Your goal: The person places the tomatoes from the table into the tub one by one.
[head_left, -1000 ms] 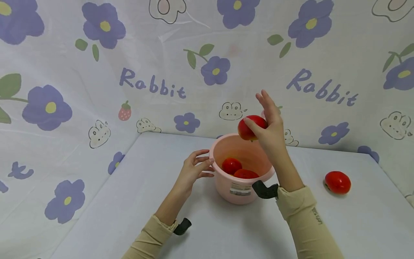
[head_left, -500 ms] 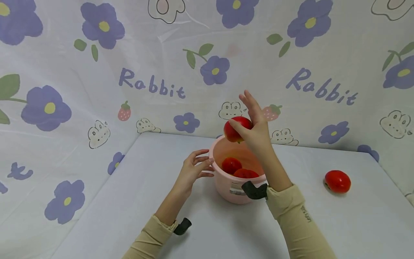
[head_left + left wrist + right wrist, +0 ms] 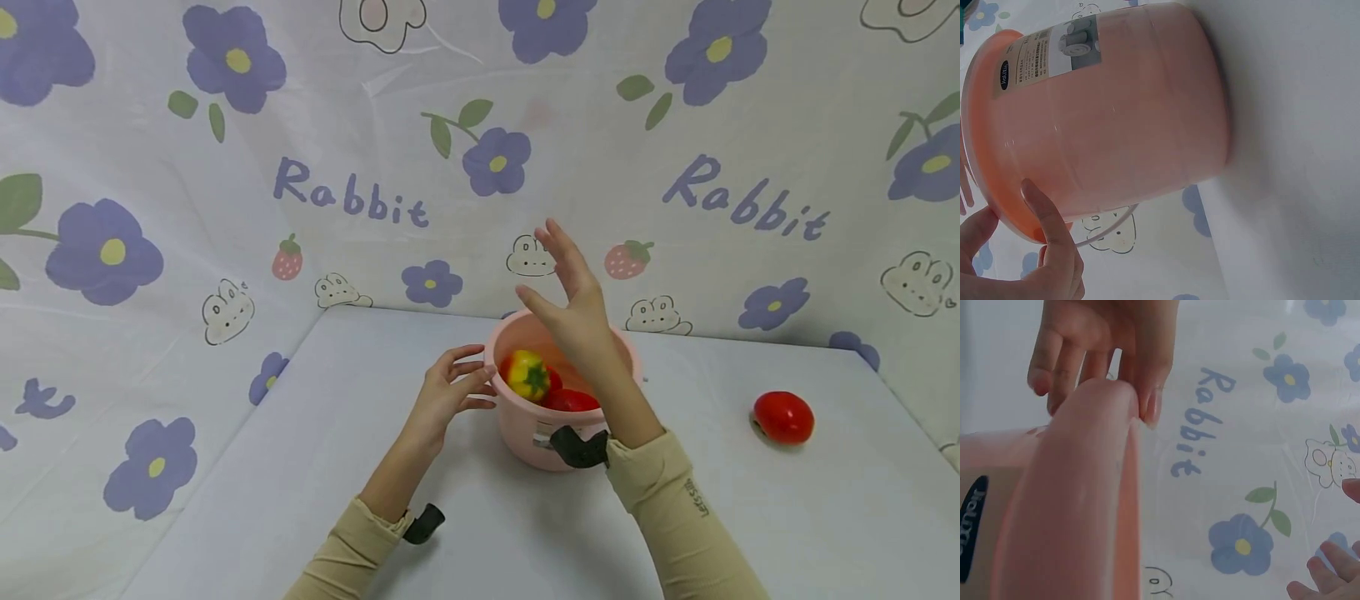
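Note:
A pink plastic bucket stands upright on the table in the head view, and my left hand pinches its left rim between thumb and fingers. The left wrist view has the thumb on the rim, with fingers against the outside. Over the bucket's mouth is my right hand, fingers spread and holding nothing. Inside lies a red and yellow fruit with a green star-shaped end turned up. Beside it is a red tomato-like fruit, another partly hidden behind. The right wrist view catches only fingertips of the right hand.
One more red tomato-like fruit lies on the white tabletop, right of the bucket. A printed cloth with flowers and rabbits hangs behind and along the left side. The bucket's handle hangs behind it in the left wrist view.
The right hand moved left over the bucket and let go of the red and yellow fruit, which now lies inside. The left hand stays on the rim.

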Tool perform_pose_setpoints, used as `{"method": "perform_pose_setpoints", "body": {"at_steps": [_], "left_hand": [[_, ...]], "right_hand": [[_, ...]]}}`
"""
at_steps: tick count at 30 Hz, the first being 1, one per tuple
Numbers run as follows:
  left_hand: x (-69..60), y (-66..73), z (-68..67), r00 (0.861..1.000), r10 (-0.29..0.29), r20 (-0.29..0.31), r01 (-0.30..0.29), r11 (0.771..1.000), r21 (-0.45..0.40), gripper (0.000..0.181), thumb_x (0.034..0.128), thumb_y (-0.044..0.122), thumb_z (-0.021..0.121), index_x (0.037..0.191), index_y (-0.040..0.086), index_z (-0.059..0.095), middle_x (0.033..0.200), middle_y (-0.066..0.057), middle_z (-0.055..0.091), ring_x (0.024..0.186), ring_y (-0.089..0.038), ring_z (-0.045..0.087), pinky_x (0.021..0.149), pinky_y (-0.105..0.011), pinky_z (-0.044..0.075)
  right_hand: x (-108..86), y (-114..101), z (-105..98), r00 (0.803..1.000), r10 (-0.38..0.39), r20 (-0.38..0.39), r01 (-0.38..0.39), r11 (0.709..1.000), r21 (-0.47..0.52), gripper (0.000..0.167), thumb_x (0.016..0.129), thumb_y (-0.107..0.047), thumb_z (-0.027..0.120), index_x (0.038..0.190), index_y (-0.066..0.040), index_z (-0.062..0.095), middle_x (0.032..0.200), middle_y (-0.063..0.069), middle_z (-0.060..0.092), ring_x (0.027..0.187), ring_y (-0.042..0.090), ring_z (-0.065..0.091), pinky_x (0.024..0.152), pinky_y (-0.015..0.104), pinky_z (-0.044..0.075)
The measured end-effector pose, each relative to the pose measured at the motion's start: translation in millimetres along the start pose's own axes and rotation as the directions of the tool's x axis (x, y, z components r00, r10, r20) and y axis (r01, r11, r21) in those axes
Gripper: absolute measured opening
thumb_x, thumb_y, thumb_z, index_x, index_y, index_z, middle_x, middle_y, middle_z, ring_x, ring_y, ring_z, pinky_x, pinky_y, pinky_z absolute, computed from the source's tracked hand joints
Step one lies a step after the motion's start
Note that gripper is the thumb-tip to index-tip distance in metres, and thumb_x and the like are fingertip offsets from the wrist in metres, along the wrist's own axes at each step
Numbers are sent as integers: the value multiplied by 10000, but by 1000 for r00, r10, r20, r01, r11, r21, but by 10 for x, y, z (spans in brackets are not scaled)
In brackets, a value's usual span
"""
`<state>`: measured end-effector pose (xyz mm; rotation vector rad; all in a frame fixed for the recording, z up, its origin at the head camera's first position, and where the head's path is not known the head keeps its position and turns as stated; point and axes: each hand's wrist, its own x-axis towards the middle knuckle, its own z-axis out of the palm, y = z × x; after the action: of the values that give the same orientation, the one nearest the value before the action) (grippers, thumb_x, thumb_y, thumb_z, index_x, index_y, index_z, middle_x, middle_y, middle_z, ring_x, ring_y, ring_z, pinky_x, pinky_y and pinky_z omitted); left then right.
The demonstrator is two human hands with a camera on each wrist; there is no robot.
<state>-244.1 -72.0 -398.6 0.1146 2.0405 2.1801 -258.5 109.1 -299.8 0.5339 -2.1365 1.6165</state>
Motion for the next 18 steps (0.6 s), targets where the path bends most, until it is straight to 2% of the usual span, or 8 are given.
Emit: {"method": "perform_pose_setpoints", "body": {"at_steps": [10, 18], "left_hand": [[12, -13, 2, 1000, -7, -9, 7, 1000, 7, 512, 915, 263, 682, 1375, 153, 486, 1298, -166, 600, 834, -146, 717, 821, -359, 613], [3, 4, 15, 1000, -8, -17, 8, 1000, 11, 511, 917, 259, 679, 1377, 154, 485, 1296, -158, 608, 841, -150, 721, 822, -364, 613]], "right_hand": [[-69, 119, -173, 999, 28, -28, -30, 997, -70, 737, 915, -130, 658, 1530, -297, 290, 1556, -26, 400, 1482, 140, 302, 1237, 414, 251], [-142, 274, -387, 994, 79, -72, -83, 995, -57, 734, 922, -116, 646, 1535, -293, 281, 1558, -3, 397, 1489, 175, 290, 1242, 439, 233]]}}
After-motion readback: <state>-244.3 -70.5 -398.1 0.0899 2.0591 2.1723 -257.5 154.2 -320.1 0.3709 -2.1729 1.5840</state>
